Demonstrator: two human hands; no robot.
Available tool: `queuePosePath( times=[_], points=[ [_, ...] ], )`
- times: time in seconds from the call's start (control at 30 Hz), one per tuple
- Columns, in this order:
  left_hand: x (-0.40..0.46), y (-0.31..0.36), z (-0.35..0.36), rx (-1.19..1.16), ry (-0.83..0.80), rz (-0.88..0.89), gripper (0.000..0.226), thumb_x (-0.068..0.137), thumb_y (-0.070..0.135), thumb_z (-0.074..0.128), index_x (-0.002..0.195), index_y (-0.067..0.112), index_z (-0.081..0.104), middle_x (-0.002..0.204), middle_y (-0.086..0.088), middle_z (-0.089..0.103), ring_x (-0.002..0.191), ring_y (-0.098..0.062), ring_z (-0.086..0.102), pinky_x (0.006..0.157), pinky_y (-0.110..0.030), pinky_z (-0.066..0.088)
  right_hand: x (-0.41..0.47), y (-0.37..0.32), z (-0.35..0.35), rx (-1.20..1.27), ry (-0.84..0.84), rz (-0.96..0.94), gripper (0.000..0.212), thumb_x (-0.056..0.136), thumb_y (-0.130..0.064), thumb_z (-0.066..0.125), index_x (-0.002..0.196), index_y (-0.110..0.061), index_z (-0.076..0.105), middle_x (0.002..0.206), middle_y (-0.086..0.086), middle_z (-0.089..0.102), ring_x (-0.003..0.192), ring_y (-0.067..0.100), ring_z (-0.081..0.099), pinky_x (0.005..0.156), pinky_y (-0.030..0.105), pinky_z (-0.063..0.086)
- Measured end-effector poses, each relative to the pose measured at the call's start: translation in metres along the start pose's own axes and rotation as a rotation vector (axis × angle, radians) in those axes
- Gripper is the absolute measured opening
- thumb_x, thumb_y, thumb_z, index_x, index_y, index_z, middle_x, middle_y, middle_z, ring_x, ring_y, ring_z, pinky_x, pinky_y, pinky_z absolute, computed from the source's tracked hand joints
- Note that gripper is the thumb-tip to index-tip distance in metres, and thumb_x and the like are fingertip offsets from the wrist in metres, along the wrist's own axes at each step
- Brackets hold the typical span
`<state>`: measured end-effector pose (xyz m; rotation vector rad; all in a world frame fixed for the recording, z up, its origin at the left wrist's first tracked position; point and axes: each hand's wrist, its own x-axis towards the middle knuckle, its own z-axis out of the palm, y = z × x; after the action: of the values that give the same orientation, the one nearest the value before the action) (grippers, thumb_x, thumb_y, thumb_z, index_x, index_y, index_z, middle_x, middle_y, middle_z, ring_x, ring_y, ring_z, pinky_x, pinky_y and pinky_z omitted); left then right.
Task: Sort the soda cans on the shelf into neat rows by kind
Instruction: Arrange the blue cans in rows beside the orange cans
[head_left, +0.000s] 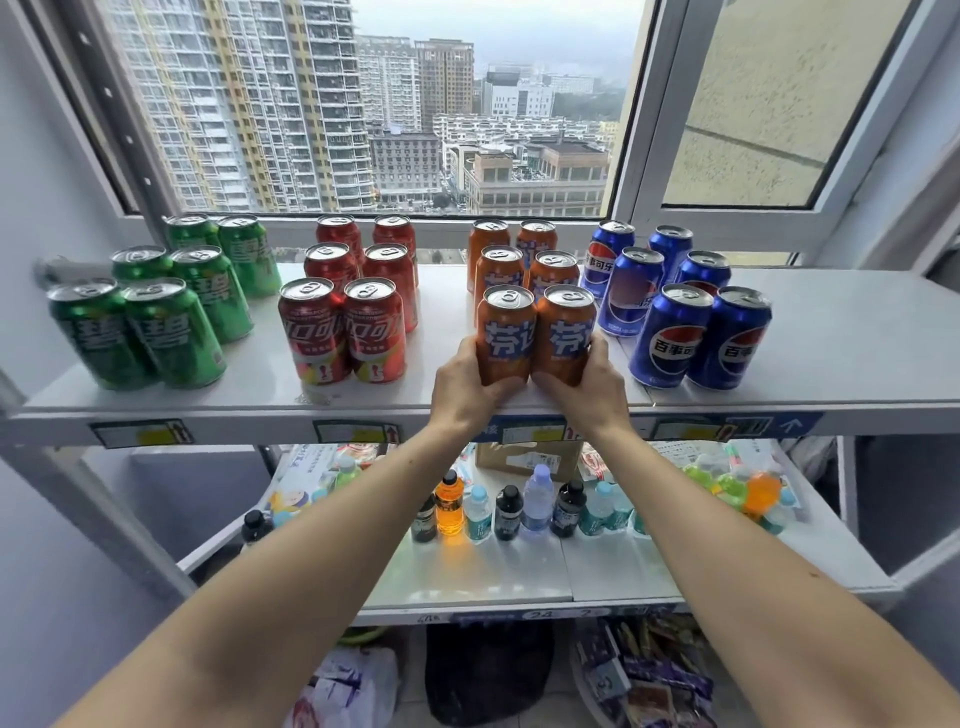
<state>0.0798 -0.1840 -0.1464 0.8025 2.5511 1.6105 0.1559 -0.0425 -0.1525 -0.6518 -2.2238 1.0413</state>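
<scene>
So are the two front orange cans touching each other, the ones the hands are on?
Touching. In the head view the left front orange can and right front orange can stand side against side with no gap, pressed between the left hand and right hand.

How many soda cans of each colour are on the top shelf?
Green cans: 6
Red cans: 6
Orange cans: 6
Blue cans: 6
Total: 24 cans, in four colour groups. The left hand and the right hand each have a grip on one of the two front orange cans.
</scene>
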Motion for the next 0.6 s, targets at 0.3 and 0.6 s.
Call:
queuePosePath(
  times=[0.3,0.6],
  points=[
    [0.003,-0.003,-0.003,-0.013,-0.069,-0.026,0.062,0.075,0.029,0.079,0.128,0.017,0.047,0.120,-0.004,0.064,0.108,-0.021,0.061,0.095,-0.038,0.052,0.000,0.000,-0.004,-0.004,-0.030,0.003,0.079,0.076,-0.036,0.079,0.138,-0.014,0.035,0.126,0.010,0.062,0.114,0.029,0.060,0.091,0.035,0.047],
    [-0.015,-0.002,-0.014,0.000,-0.078,-0.033,0.060,0.080,0.022,0.075,0.129,0.009,0.044,0.132,-0.011,0.059,0.112,-0.015,0.055,0.091,-0.028,0.042,-0.031,0.007,-0.036,-0.003,-0.037,-0.019,0.092,0.076,-0.043,0.078,0.146,-0.006,0.031,0.144,0.017,0.049,0.131,0.026,0.049,0.106,0.037,0.041]
  ],
)
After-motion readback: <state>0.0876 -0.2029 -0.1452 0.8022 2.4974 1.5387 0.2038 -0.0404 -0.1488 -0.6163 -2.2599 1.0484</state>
